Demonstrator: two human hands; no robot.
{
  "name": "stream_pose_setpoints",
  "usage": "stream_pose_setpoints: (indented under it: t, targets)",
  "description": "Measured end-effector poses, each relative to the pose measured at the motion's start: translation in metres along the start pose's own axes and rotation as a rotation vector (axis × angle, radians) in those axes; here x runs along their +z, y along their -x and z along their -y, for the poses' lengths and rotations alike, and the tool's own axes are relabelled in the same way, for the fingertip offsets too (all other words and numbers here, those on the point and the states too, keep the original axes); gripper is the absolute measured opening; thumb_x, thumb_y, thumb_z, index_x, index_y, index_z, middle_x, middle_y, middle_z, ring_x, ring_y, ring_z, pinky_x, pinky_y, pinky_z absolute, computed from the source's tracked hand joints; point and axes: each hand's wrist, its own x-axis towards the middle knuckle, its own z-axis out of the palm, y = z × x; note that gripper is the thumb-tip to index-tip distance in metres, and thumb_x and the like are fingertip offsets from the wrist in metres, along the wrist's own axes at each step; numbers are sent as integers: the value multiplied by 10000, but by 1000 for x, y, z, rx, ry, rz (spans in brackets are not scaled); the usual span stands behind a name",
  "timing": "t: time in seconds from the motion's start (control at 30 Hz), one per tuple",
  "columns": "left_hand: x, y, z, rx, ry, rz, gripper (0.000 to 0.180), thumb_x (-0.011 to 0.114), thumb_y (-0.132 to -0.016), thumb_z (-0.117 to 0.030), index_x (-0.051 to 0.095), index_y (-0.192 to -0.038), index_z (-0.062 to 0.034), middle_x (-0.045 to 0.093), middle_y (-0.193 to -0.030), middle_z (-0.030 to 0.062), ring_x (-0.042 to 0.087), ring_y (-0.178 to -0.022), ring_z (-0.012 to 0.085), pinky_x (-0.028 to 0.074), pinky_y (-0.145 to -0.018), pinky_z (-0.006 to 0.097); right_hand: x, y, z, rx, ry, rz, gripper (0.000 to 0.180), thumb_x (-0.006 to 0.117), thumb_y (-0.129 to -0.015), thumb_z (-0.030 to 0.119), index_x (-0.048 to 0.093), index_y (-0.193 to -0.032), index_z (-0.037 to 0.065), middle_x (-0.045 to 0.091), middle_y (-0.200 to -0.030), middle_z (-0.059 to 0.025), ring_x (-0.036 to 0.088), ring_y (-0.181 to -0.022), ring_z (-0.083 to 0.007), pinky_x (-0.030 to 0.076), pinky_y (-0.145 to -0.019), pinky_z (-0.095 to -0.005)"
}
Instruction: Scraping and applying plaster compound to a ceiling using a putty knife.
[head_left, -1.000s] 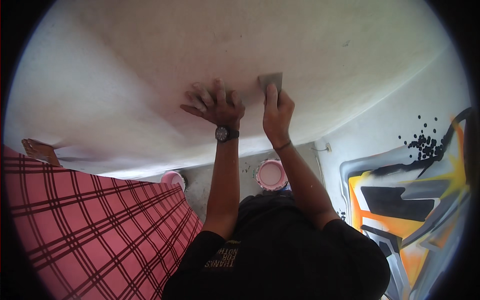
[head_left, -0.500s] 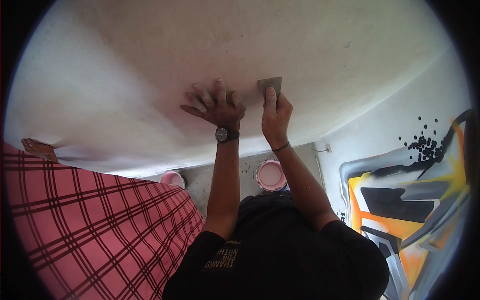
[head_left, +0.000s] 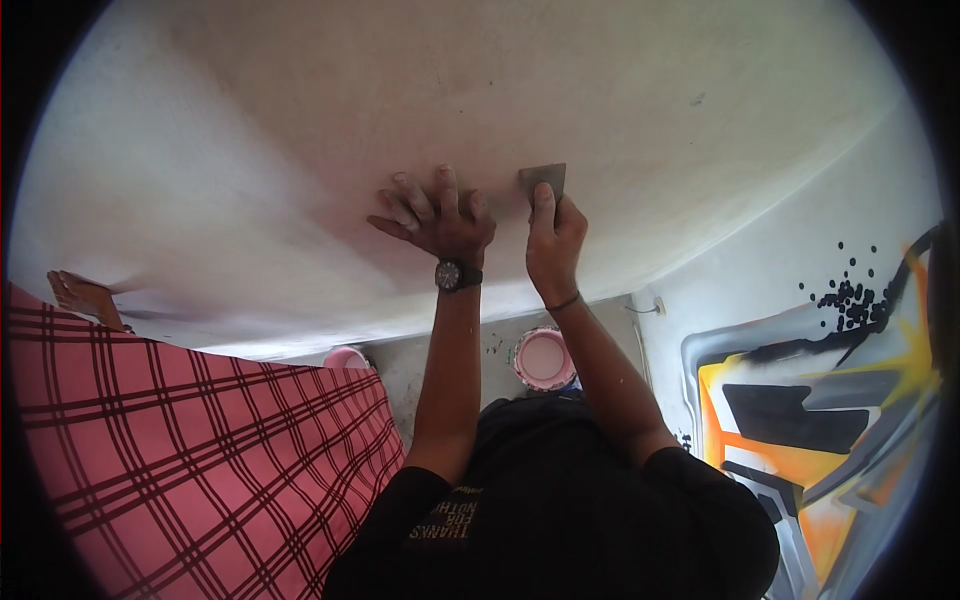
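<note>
My right hand (head_left: pixel 556 240) is closed on a flat grey scraper-like piece (head_left: pixel 546 178), its thumb laid along the face and the wider edge against the pale wall (head_left: pixel 330 120). Fingers hide the lower part of that piece, so I cannot tell whether it has a handle. To its left, my left hand (head_left: pixel 445 222) is spread on the same wall, empty, with whitish dust on its fingers. A black watch (head_left: pixel 455 275) circles the left wrist, and a thin dark band the right one.
Another person's hand (head_left: pixel 85 295) touches the wall at far left, above a pink plaid cloth (head_left: pixel 220 440). Below stand a pink bucket (head_left: pixel 543 358) with pale contents and a second pink bucket (head_left: pixel 346 357), partly covered. A painted side wall (head_left: pixel 800 410) bounds the right, with a cable (head_left: pixel 650 308).
Both my hands appear slightly lower in the picture, as do the buckets, so the view has shifted a little. Grip and hand poses look the same. The other person's hand has tilted slightly.
</note>
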Motion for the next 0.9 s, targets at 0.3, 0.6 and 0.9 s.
stream_pose_setpoints:
  t: [0.3,0.6,0.9]
  targets:
    - [-8,-6,10,-11,-37,15,572,403,-963,-541,508,-1437,-238,217,-1638,157,122,-1512,438,40,-1129,751,12,6,9,-65,-9,-2,460,523,-1051,302,507,-697,8,470,-604,4,404,-594,-77,333,-521,-292]
    - [-14,-10,5,-28,-4,62,582,484,-953,-460,472,-1468,-191,244,-1625,169,135,-1508,443,31,-1141,732,10,0,22,-51,31,-16,420,531,-1038,288,601,-788,-41,468,-568,-43,403,-594,-99,364,-531,-336]
    - [-114,-15,-75,-469,686,358,550,591,-955,-147,402,-1463,-53,483,-1450,224,507,-1299,377,400,-1076,488,-10,0,30,150,-180,231,415,472,-1066,321,554,-799,14,496,-624,-5,465,-616,-91,380,-546,-287]
